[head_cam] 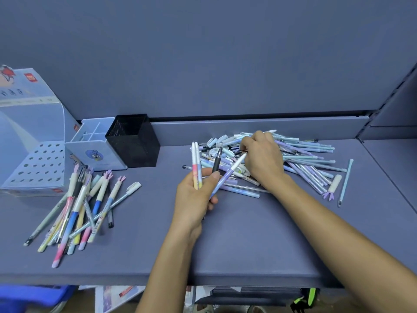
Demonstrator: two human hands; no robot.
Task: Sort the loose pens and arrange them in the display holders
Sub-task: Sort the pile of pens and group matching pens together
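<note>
My left hand (195,195) grips a small bunch of pens (196,163) upright at the shelf's middle: two white-pink ones, a black one and a purple-white one. My right hand (262,158) reaches into the big loose pile of pens (302,163) at the right, fingers curled down among them; what they pinch is hidden. A sorted heap of pens (79,206) with white caps lies at the left front. Behind it stand a pale blue divided holder (108,162), a black mesh holder (135,150) and a perforated blue display box (42,166).
The grey shelf (225,245) has a back wall and a side panel at the right. A single pale blue pen (346,180) and a white cap with purple fronds (333,185) lie right of the pile. Below the front edge are a blue bin and papers.
</note>
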